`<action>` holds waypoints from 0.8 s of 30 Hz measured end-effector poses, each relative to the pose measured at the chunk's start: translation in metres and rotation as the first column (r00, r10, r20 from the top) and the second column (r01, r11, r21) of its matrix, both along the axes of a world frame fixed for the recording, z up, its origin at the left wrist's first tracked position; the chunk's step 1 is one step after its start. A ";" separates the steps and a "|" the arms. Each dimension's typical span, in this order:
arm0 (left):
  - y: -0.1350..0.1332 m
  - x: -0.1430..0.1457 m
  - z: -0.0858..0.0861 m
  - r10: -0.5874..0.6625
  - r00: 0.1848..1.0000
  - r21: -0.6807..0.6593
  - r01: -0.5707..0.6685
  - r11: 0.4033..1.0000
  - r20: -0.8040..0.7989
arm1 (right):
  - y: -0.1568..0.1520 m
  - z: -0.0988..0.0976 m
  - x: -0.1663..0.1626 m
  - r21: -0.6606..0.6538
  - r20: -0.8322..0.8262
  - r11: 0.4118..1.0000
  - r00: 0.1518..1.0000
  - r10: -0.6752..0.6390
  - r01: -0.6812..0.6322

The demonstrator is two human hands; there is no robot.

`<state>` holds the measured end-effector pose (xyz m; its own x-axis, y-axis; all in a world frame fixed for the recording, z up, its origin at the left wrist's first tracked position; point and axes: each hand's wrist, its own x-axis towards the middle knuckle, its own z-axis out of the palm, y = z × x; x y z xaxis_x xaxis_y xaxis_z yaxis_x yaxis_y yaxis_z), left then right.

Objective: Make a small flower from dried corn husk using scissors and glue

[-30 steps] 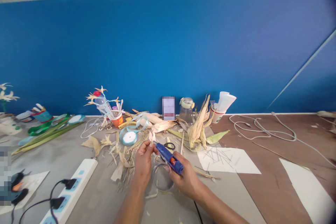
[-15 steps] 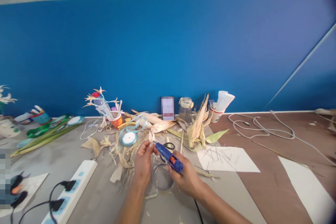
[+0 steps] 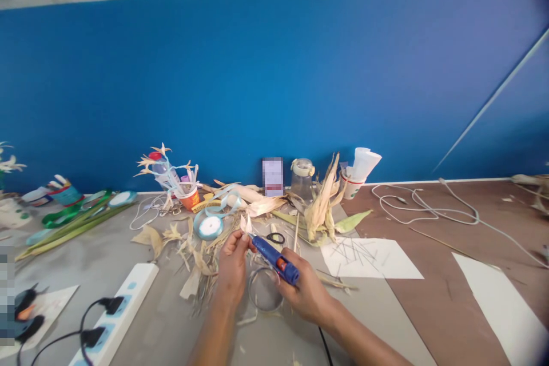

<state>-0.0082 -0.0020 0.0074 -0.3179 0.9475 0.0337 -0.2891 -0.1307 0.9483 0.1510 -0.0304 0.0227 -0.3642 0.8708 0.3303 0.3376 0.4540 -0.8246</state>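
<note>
A blue glue gun (image 3: 271,256) is gripped in my right hand (image 3: 304,289), its nozzle pointing up and left. My left hand (image 3: 234,263) pinches a small pale piece of corn husk (image 3: 245,223), and the nozzle reaches its base at the fingertips. Whether the tip touches the husk I cannot tell. Just beneath the glue gun lies a roll of thin wire (image 3: 262,296), partly hidden by my right hand. Black-handled scissors (image 3: 277,238) rest behind the gun. A spool of light blue ribbon (image 3: 210,227) lies beyond my left hand.
Dried corn husks (image 3: 319,214) and scraps are spread behind my hands. A white power strip (image 3: 124,309) with black plugs lies at left. Thin wires lie on white paper (image 3: 398,260). At the back stand a paper cup (image 3: 189,198), a clear bottle (image 3: 302,180) and another cup (image 3: 352,187).
The view has shifted very slightly. Both hands keep nearly the same pose, with the nozzle still at the base of the husk piece.
</note>
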 end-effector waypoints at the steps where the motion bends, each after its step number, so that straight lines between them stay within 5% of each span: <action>1: 0.000 0.000 0.000 -0.003 1.000 0.001 0.003 1.000 0.010 | 0.000 0.000 0.000 0.003 -0.006 1.000 1.000 0.000 0.000; 24: 0.000 0.001 0.002 -0.029 0.993 0.028 0.026 0.999 0.116 | 0.000 0.002 0.003 -0.008 0.005 1.000 1.000 0.009 -0.009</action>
<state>-0.0070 -0.0022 0.0093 -0.2947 0.9553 0.0233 -0.4009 -0.1457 0.9044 0.1542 -0.0307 0.0248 -0.3736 0.8702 0.3212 0.3381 0.4502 -0.8265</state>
